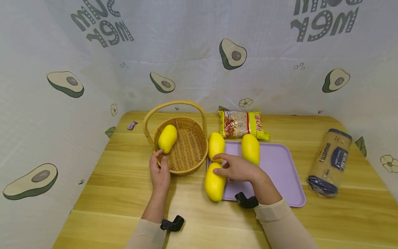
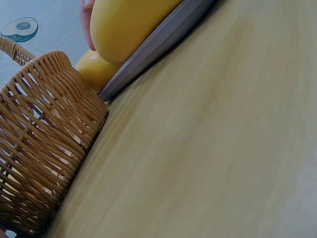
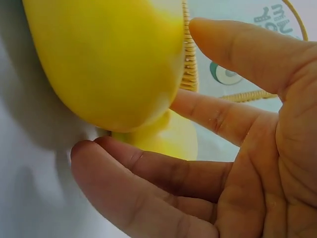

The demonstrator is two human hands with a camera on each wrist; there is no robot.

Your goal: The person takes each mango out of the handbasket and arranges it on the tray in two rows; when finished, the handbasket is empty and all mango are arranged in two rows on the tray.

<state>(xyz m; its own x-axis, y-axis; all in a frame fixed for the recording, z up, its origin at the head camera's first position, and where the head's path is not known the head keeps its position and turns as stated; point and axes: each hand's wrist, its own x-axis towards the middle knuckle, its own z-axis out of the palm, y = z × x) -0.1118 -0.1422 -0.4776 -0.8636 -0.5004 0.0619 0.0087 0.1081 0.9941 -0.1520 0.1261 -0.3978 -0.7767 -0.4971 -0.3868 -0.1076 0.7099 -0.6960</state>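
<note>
Looking down past the person's head, I see the right hand [image 1: 237, 168] loosely spread, grasping nothing, its thumb over the upper end of the near mango [image 1: 215, 185]. That fruit lies across the left edge of the tray [image 1: 276, 169], just left of the palm, its long axis running roughly away from the person. The far mango [image 1: 216, 145] sits almost end to end beyond it, so room there is tight; to its left and on its near side, bench [image 1: 109, 197] shows. The basket [image 1: 181, 172] stands left and ahead, close by the tray, its handle [image 1: 177, 102] arching left to right above. The inner mango [image 1: 168, 138] lies at the left wall, with woven floor showing to its right. The left hand [image 1: 160, 173], fingers relaxed, is at the basket's near left rim, so the right hand is much the nearer.

At the left wrist, the near mango bulges past the tray's edge, a narrow way from the basket's wall. Too little of the left hand shows here to judge it.

At the right wrist, the fingers [image 3: 133, 193] stand parted about the mango's end, unclosed; whether any tip touches it, I can't tell.
</note>
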